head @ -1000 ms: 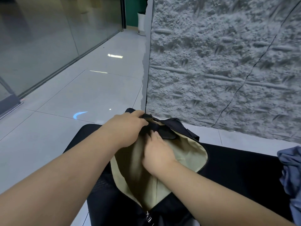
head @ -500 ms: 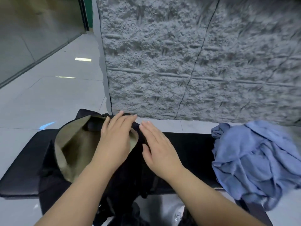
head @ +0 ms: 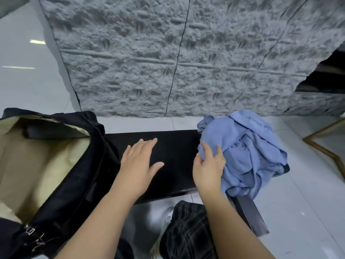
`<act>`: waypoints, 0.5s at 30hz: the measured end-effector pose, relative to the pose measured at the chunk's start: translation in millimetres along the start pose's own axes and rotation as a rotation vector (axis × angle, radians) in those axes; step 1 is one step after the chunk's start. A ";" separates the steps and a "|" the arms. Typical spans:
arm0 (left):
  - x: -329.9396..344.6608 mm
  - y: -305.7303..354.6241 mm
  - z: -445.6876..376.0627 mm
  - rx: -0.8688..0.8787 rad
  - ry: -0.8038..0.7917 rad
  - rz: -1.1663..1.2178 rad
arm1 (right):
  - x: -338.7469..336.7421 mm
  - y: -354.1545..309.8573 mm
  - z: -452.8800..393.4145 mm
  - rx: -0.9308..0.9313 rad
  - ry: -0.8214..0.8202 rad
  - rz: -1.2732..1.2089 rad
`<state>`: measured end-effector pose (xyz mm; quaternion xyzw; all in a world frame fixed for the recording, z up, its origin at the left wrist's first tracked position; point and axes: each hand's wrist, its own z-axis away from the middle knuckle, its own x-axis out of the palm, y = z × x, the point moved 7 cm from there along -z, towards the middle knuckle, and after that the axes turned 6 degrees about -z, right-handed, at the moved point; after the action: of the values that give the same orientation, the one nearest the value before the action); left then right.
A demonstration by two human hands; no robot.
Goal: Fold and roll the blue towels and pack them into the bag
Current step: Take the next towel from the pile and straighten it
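Note:
A crumpled heap of blue towels (head: 250, 156) lies on the right end of a black bench (head: 173, 146). My right hand (head: 208, 165) rests on the heap's left edge with fingers spread, touching the cloth. My left hand (head: 139, 161) hovers flat over the bare bench top, fingers straight, holding nothing. A black bag (head: 78, 174) with a beige lining stands open on the left end of the bench, its mouth gaping toward me. I see nothing inside it.
A rough grey textured wall (head: 168, 62) rises right behind the bench. Glossy white floor tiles (head: 28, 71) spread to the left and right. A wooden frame edge (head: 324, 148) lies at the right. Plaid trousers (head: 186, 230) show below the bench.
Both hands have left the bag's opening and moved right. My right hand has reached the blue towels, and my view has swung right.

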<state>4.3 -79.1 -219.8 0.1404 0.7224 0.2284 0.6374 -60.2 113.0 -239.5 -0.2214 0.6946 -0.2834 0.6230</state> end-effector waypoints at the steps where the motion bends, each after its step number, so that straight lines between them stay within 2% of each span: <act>1: 6.8 1.3 0.9 0.003 -0.018 0.020 | -2.2 4.4 -1.8 0.053 0.005 -0.015; 6: 31.0 9.4 -2.5 0.014 -0.109 0.039 | -13.4 23.8 -25.5 0.255 0.080 -0.217; 8: 30.9 12.8 -4.7 0.019 -0.096 0.064 | -13.0 29.6 -33.4 0.293 0.041 -0.220; 11: 29.7 17.7 -5.6 0.036 -0.098 0.067 | -12.0 19.0 -31.5 0.197 0.032 -0.265; 15: 24.9 34.3 -7.1 0.075 -0.105 0.117 | -23.2 -19.6 -8.5 0.024 0.062 -0.526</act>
<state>-9.3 -38.6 -223.1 0.2179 0.6868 0.2301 0.6541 -66.5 114.8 -208.6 -0.3782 0.6284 -0.4505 0.5090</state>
